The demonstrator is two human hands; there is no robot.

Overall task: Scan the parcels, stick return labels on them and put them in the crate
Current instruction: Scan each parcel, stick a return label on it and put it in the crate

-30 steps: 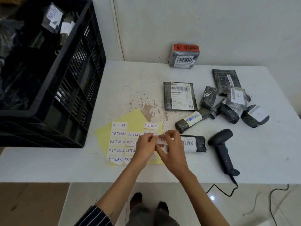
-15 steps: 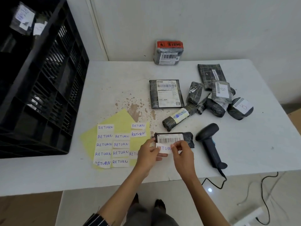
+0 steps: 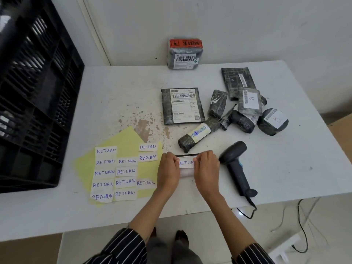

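A small dark parcel point(image 3: 187, 155) lies on the white table point(image 3: 114, 96) near its front edge, mostly covered by my hands. A white RETURN label point(image 3: 186, 163) sits across its top. My left hand point(image 3: 168, 171) holds the parcel's left end and my right hand point(image 3: 206, 171) its right end, fingers curled over it. Left of my hands lies a yellow backing sheet point(image 3: 123, 141) with several RETURN labels point(image 3: 125, 171). The black scanner point(image 3: 235, 164) lies on the table just right of my right hand. The black crate point(image 3: 36, 96) stands at the left.
Several dark wrapped parcels point(image 3: 245, 109) lie at the back right, a flat one point(image 3: 182, 105) mid-table, a rolled one point(image 3: 194, 138) just behind my hands, and a red-taped one point(image 3: 184, 54) against the wall. The scanner cable point(image 3: 247, 208) hangs off the front edge.
The label went from the sheet onto the parcel. It now lies on the parcel's top, and both hands have closed over the parcel's ends.
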